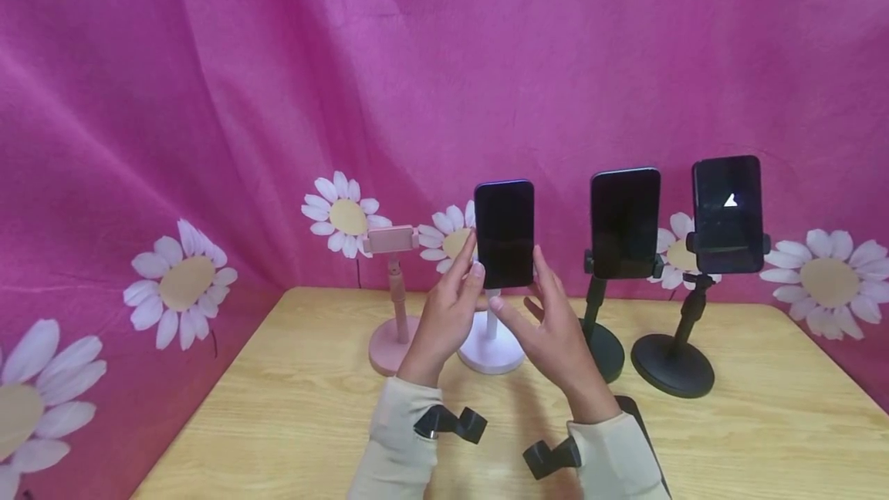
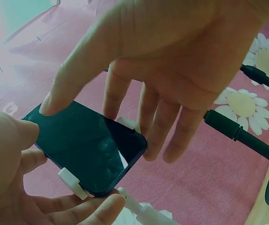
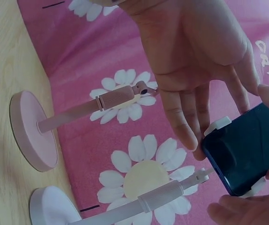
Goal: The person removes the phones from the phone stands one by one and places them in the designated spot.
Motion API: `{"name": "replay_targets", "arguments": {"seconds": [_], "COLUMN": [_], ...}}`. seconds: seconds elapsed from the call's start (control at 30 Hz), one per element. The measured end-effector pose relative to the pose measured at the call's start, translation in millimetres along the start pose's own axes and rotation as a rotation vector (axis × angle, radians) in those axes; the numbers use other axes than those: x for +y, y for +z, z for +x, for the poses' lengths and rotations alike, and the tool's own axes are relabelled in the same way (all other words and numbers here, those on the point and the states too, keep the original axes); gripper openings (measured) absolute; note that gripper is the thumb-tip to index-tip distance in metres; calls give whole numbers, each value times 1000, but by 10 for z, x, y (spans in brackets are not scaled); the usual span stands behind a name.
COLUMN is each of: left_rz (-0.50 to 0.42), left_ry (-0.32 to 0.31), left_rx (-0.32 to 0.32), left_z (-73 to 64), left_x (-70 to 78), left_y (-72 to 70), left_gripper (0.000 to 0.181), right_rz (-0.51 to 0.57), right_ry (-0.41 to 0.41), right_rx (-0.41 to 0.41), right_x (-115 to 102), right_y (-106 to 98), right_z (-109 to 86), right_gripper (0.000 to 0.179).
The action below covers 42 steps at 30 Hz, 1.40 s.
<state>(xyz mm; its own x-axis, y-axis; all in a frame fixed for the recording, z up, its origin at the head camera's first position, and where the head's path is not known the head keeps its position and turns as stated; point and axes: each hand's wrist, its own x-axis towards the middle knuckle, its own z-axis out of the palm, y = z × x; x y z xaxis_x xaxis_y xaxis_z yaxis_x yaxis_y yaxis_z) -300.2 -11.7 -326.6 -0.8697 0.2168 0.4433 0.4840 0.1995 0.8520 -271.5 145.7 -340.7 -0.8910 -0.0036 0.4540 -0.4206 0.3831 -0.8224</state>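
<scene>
A dark-screened smartphone (image 1: pixel 505 234) stands upright in a white phone stand (image 1: pixel 491 357), with the white clamp arms (image 2: pixel 71 183) at its two long sides. My left hand (image 1: pixel 444 322) is at the phone's left side, its fingers extended along the edge and around one clamp arm. On the opposite side, my right hand (image 1: pixel 556 338) has its index finger beside the edge and its thumb low near the stand's neck. In the left wrist view, the right hand's thumb overlaps the screen while its fingers reach past the far side. Both hands' fingers are mostly straight.
Left of the white stand is a pink phone stand (image 1: pixel 394 342) with a pink holder. Two black stands to the right carry phones (image 1: pixel 625 222) (image 1: pixel 728 214). A dark object (image 1: pixel 635 415) lies partly under the right sleeve. Daisy-patterned pink cloth (image 1: pixel 590 60) hangs behind the wooden table (image 1: pixel 278 407).
</scene>
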Motion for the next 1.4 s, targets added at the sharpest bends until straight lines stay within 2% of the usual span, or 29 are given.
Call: {"name": "replay_targets", "arguments": {"seconds": [0.27, 0.47, 0.6, 0.8, 0.93, 1.13, 1.4], "left_rz": [27, 46, 98, 191, 227, 309, 305], "left_ry": [15, 7, 18, 52, 42, 58, 43], "left_rx": [14, 53, 62, 68, 71, 78, 44], "left_z": [-4, -19, -37, -71, -90, -127, -168], "left_x": [24, 32, 60, 148, 198, 261, 318], "left_y": [-11, -43, -57, -60, -63, -75, -91], "left_gripper": [52, 48, 47, 50, 51, 49, 50], "right_rz": [-33, -2, -27, -85, -105, -97, -105], "right_ry": [-12, -30, -28, 25, 68, 87, 119], "right_rx": [25, 70, 110, 151, 163, 178, 145], "right_x": [-37, -49, -67, -115, -154, -212, -305], "right_y": [-22, -33, -48, -90, -101, -108, -143], "right_z": [-16, -3, -10, -44, -54, -72, -109], "right_gripper": [88, 73, 64, 56, 49, 41, 37]}}
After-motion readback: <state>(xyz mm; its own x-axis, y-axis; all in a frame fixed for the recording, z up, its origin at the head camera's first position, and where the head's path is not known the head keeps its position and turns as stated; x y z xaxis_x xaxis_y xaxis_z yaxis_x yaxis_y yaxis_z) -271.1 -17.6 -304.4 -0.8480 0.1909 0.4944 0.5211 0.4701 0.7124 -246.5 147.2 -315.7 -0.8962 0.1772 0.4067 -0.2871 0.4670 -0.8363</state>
